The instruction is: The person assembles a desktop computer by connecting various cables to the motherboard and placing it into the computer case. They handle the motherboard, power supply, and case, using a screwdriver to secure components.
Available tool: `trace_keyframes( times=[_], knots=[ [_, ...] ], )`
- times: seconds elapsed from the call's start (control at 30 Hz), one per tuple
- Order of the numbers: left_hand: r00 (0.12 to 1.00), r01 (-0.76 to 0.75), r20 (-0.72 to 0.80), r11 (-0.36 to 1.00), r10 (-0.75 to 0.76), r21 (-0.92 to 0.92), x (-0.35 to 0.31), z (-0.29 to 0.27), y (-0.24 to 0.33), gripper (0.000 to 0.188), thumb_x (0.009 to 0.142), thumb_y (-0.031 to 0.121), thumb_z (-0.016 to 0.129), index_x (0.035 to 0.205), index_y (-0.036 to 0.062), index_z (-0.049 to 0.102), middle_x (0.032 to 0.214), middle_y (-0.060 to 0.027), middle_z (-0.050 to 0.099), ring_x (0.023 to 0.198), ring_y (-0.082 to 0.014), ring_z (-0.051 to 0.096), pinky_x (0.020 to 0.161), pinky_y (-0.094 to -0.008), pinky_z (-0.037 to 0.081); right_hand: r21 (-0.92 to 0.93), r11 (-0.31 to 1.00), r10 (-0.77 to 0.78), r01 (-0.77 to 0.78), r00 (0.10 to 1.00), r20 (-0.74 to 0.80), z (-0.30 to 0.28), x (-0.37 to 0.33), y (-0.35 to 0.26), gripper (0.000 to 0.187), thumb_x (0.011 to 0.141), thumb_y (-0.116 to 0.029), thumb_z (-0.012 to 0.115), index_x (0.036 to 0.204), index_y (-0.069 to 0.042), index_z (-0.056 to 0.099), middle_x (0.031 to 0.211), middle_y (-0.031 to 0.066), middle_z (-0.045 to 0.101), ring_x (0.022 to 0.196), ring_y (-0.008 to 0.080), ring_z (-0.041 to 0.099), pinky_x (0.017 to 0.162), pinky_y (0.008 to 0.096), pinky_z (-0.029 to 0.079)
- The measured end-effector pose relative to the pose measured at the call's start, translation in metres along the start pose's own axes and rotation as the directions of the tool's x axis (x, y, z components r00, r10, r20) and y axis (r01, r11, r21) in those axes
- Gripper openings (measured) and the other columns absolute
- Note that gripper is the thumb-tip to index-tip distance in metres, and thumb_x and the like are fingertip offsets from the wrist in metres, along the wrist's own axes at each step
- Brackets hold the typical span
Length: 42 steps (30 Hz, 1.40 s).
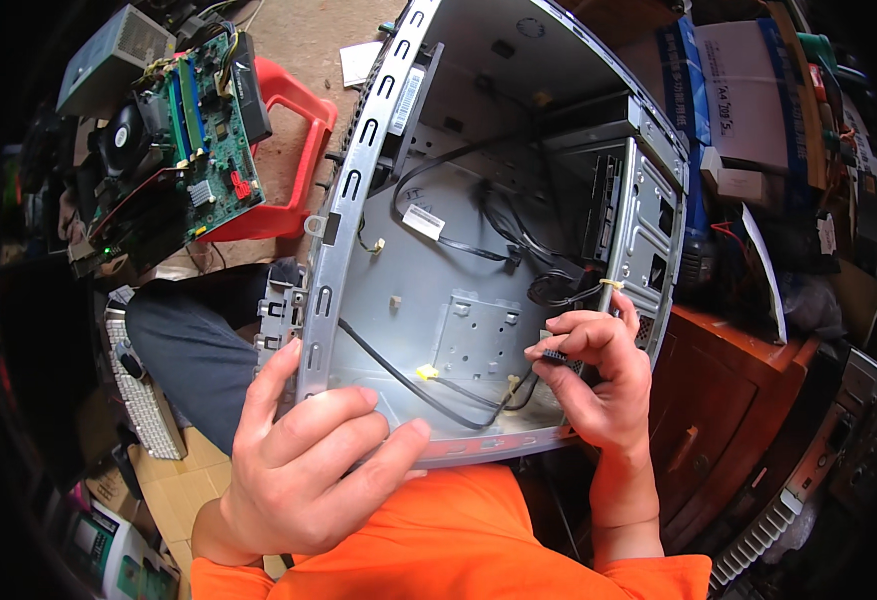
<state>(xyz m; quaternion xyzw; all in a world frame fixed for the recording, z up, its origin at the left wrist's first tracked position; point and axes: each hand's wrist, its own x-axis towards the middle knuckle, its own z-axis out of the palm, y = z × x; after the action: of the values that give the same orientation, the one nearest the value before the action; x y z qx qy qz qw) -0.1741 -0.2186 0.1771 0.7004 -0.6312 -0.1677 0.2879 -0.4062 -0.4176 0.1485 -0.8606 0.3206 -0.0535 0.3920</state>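
An open metal computer case stands right in front of me, its bare grey inside facing up. Between the thumb and fingers of my right hand is a small black cable connector, held over the case's near right corner. My left hand hovers at the near left corner with its fingers spread and nothing in them; its index fingertip is by the case's edge. A black cable runs in a loop along the case's near side, with a yellow tie beside it. A white-labelled cable hangs farther in.
A green circuit board with a fan and a metal power supply rests on a red stool at the far left. A white keyboard lies left of my leg. Cardboard boxes and a reddish-brown wooden cabinet stand to the right.
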Motion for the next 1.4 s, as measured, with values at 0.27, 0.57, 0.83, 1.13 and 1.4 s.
trace_keyframes(
  times=[0.27,0.57,0.83,1.13,1.4],
  knots=[
    [0.999,-0.014,0.047,0.999,0.013,0.033,-0.004,-0.001,-0.002,0.03,0.079,0.034,0.085,0.105,0.0206,0.08,0.089,0.0047,0.064,0.102,-0.0193,0.063,0.112,-0.0647,0.043,0.049,0.998,0.031,-0.031,0.999,0.01,-0.003,0.0,-0.001,0.035,0.083,0.003,0.08,0.105,-0.009,0.055,0.093,0.0013,0.082,0.114,0.0194,0.072,0.127,0.0562,0.009],
    [0.998,-0.016,0.069,0.999,0.013,0.038,-0.006,-0.001,-0.002,0.033,0.079,0.039,0.087,0.106,0.0217,0.08,0.09,0.0049,0.065,0.104,-0.0208,0.063,0.115,-0.0658,0.041,0.141,0.99,-0.013,0.018,0.999,-0.038,-0.001,-0.002,0.003,0.03,0.085,0.008,0.073,0.109,-0.008,0.063,0.092,0.0003,0.082,0.11,0.0199,0.072,0.125,0.0503,0.016],
    [0.994,-0.055,-0.096,0.998,0.051,-0.04,-0.002,0.003,-0.004,0.021,0.081,0.015,0.079,0.101,0.0102,0.076,0.088,0.0024,0.065,0.101,-0.0155,0.068,0.103,-0.0571,0.054,0.008,0.999,-0.047,0.048,0.998,-0.038,0.002,-0.001,0.001,0.029,0.086,0.01,0.069,0.11,-0.004,0.065,0.089,0.0021,0.079,0.106,0.0221,0.071,0.125,0.0505,0.017],
    [0.982,-0.095,-0.167,0.995,0.089,-0.03,-0.004,0.008,-0.009,0.016,0.083,0.015,0.074,0.097,0.0077,0.072,0.089,0.0005,0.065,0.103,-0.0176,0.067,0.102,-0.0581,0.054,-0.15,0.982,-0.122,0.115,0.992,-0.044,0.004,0.002,-0.002,0.027,0.078,0.006,0.078,0.101,-0.005,0.069,0.088,0.0053,0.076,0.101,0.0237,0.071,0.124,0.052,0.019],
    [0.999,-0.045,-0.022,0.999,0.045,-0.008,-0.008,0.003,-0.009,0.037,0.076,0.033,0.087,0.109,0.0185,0.08,0.091,0.0034,0.065,0.104,-0.0219,0.064,0.109,-0.0613,0.048,-0.266,0.934,-0.213,0.237,0.97,0.116,-0.003,0.014,-0.009,0.039,0.073,0.003,0.08,0.109,-0.009,0.075,0.088,0.0027,0.07,0.101,0.0242,0.069,0.115,0.0539,0.025]
  ],
)
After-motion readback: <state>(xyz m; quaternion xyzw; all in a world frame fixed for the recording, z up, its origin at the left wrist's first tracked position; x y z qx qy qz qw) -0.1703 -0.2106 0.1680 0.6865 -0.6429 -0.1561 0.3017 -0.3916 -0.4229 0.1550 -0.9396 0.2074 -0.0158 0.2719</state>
